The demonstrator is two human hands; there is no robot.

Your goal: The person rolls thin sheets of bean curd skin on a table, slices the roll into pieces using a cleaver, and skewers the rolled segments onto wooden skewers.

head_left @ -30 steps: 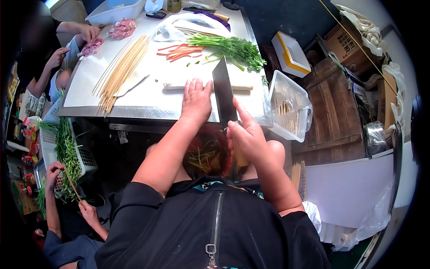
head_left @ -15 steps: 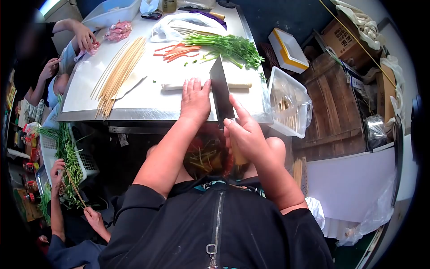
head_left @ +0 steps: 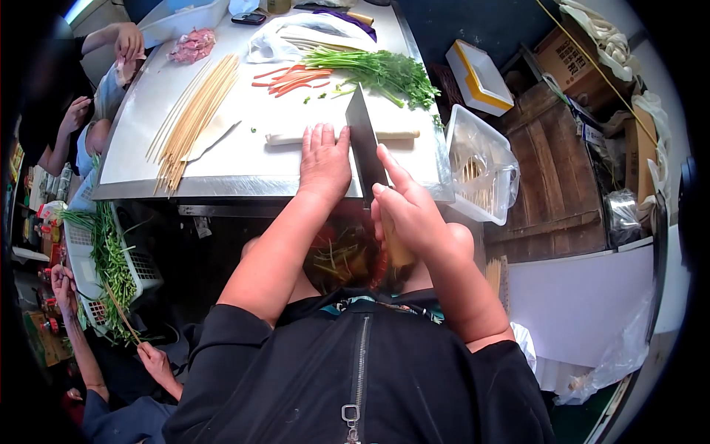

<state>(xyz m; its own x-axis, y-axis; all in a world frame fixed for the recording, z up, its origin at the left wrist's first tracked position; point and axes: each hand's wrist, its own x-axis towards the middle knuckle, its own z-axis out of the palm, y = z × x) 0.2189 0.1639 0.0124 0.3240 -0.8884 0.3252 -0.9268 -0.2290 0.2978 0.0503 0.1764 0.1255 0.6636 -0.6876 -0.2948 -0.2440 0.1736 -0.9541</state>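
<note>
My left hand (head_left: 325, 164) lies flat over a pale roll (head_left: 285, 138) on the white table (head_left: 148, 169), its fingers stretched forward. My right hand (head_left: 408, 211) grips the wooden handle of a large cleaver (head_left: 362, 140), index finger along the blade. The blade stands upright across the roll, beside my left fingertips. Beyond the roll are orange-red strips (head_left: 296, 80) and leafy green herbs (head_left: 384, 72). Wooden skewers (head_left: 194, 118) and a flat pale piece with a dark edge (head_left: 211, 139) lie to the left.
Raw meat (head_left: 192, 46) lies near a co-worker's hands (head_left: 129, 41) at the upper left. Another person's hands (head_left: 154, 361) hold a stick beside a basket of greens (head_left: 115, 259). A plastic bin (head_left: 484, 166) with skewers stands right of the table; a bag (head_left: 310, 37) lies at the back.
The cleaver and my right hand have shifted slightly, while my left hand stays on the roll. The lower-left person's upper hand has moved left; the co-worker's hands at the meat have also moved.
</note>
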